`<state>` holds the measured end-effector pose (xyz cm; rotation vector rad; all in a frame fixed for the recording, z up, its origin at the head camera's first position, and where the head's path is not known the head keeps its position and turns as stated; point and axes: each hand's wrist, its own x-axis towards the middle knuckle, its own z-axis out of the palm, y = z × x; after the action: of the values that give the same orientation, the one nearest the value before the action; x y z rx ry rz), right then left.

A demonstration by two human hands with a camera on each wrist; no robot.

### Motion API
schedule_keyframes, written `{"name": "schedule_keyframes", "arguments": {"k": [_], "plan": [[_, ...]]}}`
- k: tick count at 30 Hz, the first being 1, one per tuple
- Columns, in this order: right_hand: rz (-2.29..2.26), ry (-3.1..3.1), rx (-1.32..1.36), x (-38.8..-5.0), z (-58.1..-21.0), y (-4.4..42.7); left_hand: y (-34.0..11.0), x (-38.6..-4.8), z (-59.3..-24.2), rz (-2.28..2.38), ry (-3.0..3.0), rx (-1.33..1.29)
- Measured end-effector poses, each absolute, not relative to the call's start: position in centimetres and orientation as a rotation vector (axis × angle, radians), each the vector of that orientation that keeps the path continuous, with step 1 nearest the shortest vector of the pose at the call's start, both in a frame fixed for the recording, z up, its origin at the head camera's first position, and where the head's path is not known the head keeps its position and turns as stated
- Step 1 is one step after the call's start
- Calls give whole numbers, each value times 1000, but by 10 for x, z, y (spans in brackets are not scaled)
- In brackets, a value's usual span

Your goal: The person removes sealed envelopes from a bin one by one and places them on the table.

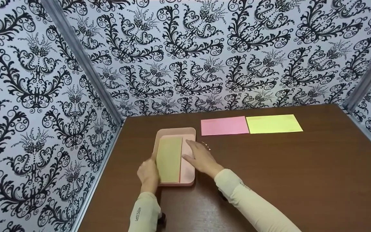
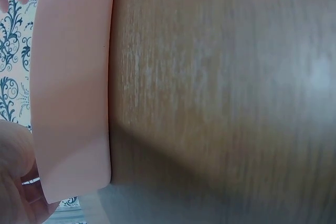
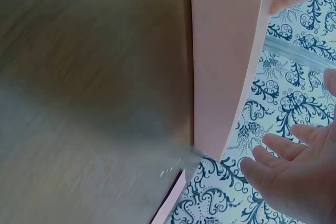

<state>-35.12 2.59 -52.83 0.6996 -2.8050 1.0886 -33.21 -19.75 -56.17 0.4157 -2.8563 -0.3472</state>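
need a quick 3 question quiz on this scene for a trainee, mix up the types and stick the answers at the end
1. What lies inside the pink tray?

2. True or false: in the head view, the yellow card lies to the right of the pink card.

3. The right hand is:
A) holding the yellow card
B) at the tray's right side
C) out of the head view

Key
1. A yellowish sheet, with a reddish edge showing along its right side.
2. True.
3. B.

Head view downward, wrist views near tray [image 1: 188, 172]
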Motion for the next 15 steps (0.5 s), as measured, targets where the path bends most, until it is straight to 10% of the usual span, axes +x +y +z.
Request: {"name": "schedule_keyframes", "arguments": {"k": [15], "plan": [[1439, -2823, 670, -344, -534, 11, -196, -331, -563, -363, -2823, 433]]}}
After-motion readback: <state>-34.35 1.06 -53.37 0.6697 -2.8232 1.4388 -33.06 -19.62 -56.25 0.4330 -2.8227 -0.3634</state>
